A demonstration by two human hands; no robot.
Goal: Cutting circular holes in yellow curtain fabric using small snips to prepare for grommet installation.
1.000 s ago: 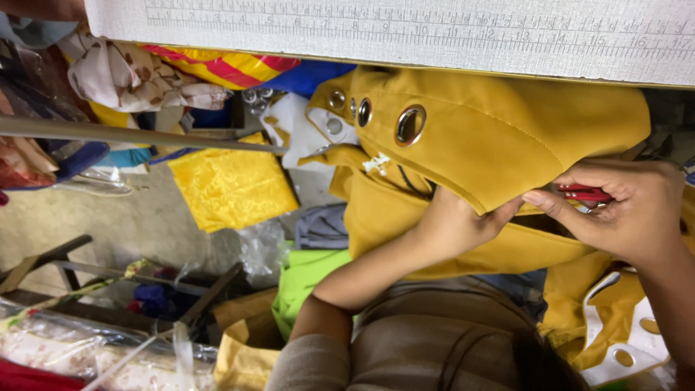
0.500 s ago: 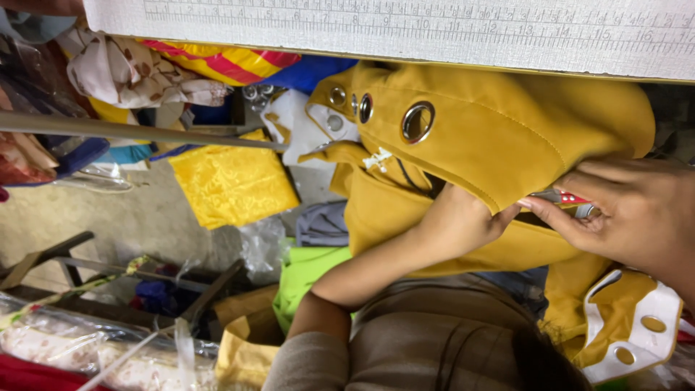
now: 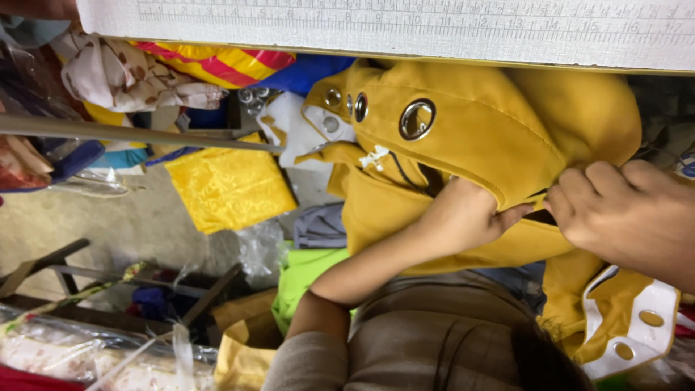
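Your left hand (image 3: 463, 217) and right hand (image 3: 622, 210) both pinch a fold of the yellow curtain (image 3: 492, 145). It is thick mustard cloth with metal eyelets (image 3: 417, 119), bunched below the white ruled board (image 3: 405, 25).

A sewing or curtain-making workshop is indicated. A work table (image 3: 434, 32) printed with a ruled measuring scale is seen along the top edge. Mustard curtain fabric (image 3: 499, 137) fitted with metal eyelets (image 3: 417, 119) is spread below it. Fabric piles (image 3: 181, 72), a yellow cloth (image 3: 228, 185) and plastic-wrapped rolls (image 3: 65, 347) are stacked on the concrete floor (image 3: 108, 217).
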